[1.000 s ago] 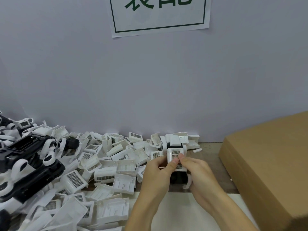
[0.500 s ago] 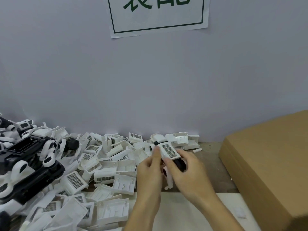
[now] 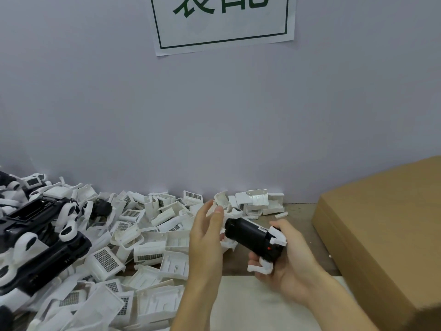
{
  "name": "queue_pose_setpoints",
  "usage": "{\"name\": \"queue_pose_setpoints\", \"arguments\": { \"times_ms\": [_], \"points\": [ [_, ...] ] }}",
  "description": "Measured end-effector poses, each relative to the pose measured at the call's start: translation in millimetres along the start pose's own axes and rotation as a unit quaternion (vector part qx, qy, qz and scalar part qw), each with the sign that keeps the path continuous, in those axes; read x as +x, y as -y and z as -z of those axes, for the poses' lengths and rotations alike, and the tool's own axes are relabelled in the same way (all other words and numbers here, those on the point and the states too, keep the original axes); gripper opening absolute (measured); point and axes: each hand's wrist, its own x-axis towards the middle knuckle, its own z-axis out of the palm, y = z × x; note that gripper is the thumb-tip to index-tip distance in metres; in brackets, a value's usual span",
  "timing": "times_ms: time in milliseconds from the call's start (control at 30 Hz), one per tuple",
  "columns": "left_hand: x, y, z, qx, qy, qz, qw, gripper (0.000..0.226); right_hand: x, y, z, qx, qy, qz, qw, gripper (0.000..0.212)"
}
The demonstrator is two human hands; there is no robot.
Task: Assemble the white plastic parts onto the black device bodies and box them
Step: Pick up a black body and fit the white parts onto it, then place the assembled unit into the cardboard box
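Black device body (image 3: 253,237), two hands (image 3: 243,244)

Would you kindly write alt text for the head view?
The right hand grips a black device body fitted with white parts, the open left hand beside it, between a pile of white plastic parts and a cardboard box.

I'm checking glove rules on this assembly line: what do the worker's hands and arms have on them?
Nothing shows on either: the left hand and right hand are bare, with no gloves, rings or watch in view. Both forearms are bare to the frame's lower edge; no sleeve shows.
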Motion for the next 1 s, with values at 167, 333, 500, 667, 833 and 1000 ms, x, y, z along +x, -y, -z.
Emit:
{"name": "queue_pose_setpoints", "arguments": {
  "times_ms": [167,333,500,667,833,1000],
  "points": [
    [1,-1,2,0.003,-0.007,-0.003,1.0,0.032,0,3,6,-0.002,0.037,-0.004,0.999,0.033],
    [3,-6,7,-0.047,-0.02,0.032,0.998,0.035,3,7,13,-0.149,0.079,0.093,0.981,0.028],
    [5,-9,12,-0.04,-0.042,0.031,0.998,0.022,-6,17,16,-0.33,0.087,0.27,0.9,0.043],
    [1,-10,9,-0.029,0.023,0.045,0.998,0.041,-2,13,12,-0.565,0.002,0.448,0.693,0.06],
    [3,-8,9,0.005,0.023,0.051,0.998,0.026,9,0,12,-0.589,0.017,0.497,0.637,0.065],
    [4,-6,11,-0.014,-0.002,0.041,0.999,0.036,12,3,15,-0.589,-0.003,0.499,0.636,0.057]
  ]
}}
